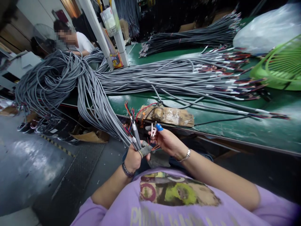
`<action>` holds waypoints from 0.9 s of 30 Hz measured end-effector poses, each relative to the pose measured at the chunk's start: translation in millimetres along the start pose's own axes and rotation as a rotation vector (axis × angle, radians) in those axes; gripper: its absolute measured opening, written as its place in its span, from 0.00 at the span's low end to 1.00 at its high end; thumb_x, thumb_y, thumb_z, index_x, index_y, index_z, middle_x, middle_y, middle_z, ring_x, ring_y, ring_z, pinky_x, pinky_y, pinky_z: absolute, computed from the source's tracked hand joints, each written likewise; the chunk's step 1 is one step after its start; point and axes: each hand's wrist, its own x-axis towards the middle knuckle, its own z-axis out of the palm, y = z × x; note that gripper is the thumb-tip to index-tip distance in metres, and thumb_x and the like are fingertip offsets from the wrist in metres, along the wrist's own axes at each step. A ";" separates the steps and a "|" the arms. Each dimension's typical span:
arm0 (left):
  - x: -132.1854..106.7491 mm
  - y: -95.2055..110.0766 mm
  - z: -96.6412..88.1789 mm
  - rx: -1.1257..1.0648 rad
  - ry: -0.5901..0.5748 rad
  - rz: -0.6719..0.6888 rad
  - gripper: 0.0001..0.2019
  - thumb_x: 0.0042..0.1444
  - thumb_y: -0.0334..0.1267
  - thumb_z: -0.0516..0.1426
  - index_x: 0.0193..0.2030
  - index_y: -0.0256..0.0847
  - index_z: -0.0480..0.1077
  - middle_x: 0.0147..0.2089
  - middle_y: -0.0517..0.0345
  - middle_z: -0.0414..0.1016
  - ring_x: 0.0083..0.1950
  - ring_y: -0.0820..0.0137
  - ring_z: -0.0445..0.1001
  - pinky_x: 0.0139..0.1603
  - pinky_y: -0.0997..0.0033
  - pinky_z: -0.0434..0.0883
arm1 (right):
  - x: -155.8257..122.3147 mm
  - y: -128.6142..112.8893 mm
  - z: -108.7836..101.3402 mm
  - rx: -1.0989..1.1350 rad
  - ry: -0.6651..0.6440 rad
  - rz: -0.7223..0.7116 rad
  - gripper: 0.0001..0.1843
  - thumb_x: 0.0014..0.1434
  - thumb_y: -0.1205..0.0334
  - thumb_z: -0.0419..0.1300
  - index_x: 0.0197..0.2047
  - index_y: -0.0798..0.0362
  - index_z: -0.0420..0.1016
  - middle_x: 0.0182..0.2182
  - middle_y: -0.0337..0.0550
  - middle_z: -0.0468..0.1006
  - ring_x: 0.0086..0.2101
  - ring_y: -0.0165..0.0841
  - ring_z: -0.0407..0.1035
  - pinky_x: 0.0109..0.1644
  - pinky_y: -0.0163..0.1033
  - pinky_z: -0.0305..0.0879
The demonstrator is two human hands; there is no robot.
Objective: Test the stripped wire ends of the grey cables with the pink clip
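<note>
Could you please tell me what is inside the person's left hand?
The left hand holds grey cables with coloured wires showing above it; the gripped stretch is covered, their count unclear.

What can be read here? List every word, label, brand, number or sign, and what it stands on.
"P": first letter of the large lettering low on the lilac shirt; the rest is cut off by the picture's edge.
Yellow-and-orange packet at the foot of the post: lettering, too blurred to read.
White sleeves on the grey cables: no readable marks.
</note>
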 end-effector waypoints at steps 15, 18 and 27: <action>19.5 -5.1 6.5 -0.082 -0.015 -0.111 0.21 0.44 0.53 0.64 0.18 0.38 0.65 0.13 0.62 0.65 0.15 0.77 0.60 0.19 0.75 0.59 | 6.2 0.2 4.0 0.196 0.051 0.116 0.17 0.54 0.46 0.65 0.32 0.53 0.75 0.26 0.39 0.78 0.21 0.28 0.68 0.29 0.34 0.68; 19.3 -5.9 7.1 -0.076 -0.016 -0.111 0.21 0.43 0.52 0.64 0.18 0.38 0.64 0.13 0.62 0.64 0.15 0.77 0.60 0.19 0.74 0.59 | 6.3 2.0 4.1 0.199 0.035 0.125 0.19 0.55 0.43 0.63 0.31 0.53 0.75 0.25 0.40 0.78 0.21 0.28 0.67 0.29 0.34 0.68; 3.1 -3.3 4.2 -0.030 0.025 -0.018 0.17 0.47 0.46 0.64 0.19 0.38 0.66 0.14 0.62 0.66 0.17 0.76 0.62 0.23 0.74 0.60 | 0.5 -5.2 -1.1 0.159 -0.056 0.123 0.27 0.58 0.36 0.55 0.35 0.53 0.77 0.30 0.43 0.78 0.26 0.28 0.69 0.32 0.34 0.68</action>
